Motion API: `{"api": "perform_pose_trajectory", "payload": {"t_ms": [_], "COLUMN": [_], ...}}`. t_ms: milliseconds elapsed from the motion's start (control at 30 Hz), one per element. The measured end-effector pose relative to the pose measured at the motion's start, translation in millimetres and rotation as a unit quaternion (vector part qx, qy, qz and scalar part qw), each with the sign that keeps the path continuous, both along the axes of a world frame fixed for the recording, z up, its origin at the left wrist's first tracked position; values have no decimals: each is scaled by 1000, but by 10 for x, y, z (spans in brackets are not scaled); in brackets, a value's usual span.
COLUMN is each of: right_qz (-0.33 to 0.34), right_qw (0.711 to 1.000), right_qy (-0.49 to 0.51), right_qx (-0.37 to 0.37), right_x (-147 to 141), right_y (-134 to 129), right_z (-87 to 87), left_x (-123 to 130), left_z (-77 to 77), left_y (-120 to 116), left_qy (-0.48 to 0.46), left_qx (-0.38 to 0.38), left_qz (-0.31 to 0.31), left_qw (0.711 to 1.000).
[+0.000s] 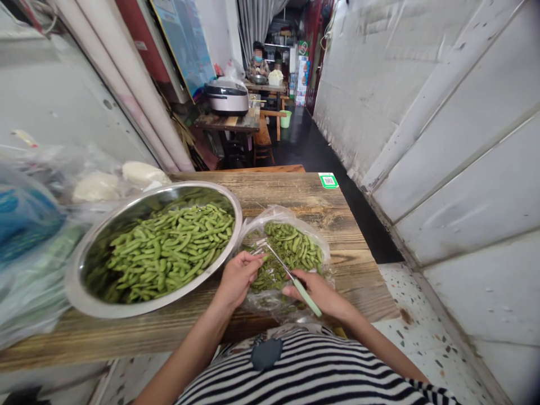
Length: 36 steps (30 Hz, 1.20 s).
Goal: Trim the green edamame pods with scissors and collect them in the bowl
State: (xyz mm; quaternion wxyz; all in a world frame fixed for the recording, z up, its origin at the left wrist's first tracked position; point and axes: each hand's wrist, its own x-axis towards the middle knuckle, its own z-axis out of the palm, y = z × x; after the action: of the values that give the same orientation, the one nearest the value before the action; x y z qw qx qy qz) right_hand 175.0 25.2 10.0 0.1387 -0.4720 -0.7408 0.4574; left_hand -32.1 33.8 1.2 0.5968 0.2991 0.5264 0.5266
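Observation:
Over a clear plastic bag (pixel 327 247) of green soybean pods, my left hand (pixel 239 277) pinches a single soybean pod (pixel 265 257) between thumb and fingers. My right hand (pixel 317 291) is closed around scissors (pixel 307 297) with a pale green handle. Their blades point up and left, close to the pod in my left hand. Loose pods (pixel 299 244) and small trimmings lie in the bag below both hands. Left of the bag stands a wide steel basin (pixel 237 211), holding a large heap of soybean pods (pixel 169 247).
Plastic bags (pixel 34 225) crowd the wooden table's (pixel 287 188) left end. A QR-code card (pixel 328 180) lies near its far right corner. Beyond stand a rice cooker (pixel 228 97) on another table and a seated person (pixel 258 63). A white wall (pixel 422 135) runs along the right.

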Motion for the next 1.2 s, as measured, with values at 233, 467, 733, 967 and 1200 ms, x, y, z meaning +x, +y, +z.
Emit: {"api": "perform_pose_trajectory", "payload": {"t_ms": [233, 467, 733, 967, 1200], "right_qz": [1, -4, 0, -17, -19], "right_qw": [1000, 1000, 998, 962, 974], "right_qy": [-7, -21, 43, 163, 137], "right_qx": [2, 8, -38, -219, -182], "right_x": [8, 27, 4, -17, 30], "right_y": [-3, -10, -40, -93, -72], "right_z": [-13, -43, 37, 197, 154], "left_x": [20, 11, 15, 11, 19], "left_z": [-75, 24, 102, 166, 155], "left_y": [6, -16, -41, -59, -67], "left_qy": [114, -60, -92, -104, -99], "left_qx": [50, -14, -24, -33, -43], "left_qz": [19, -23, -27, -46, -40], "left_qw": [992, 998, 995, 993, 993]}}
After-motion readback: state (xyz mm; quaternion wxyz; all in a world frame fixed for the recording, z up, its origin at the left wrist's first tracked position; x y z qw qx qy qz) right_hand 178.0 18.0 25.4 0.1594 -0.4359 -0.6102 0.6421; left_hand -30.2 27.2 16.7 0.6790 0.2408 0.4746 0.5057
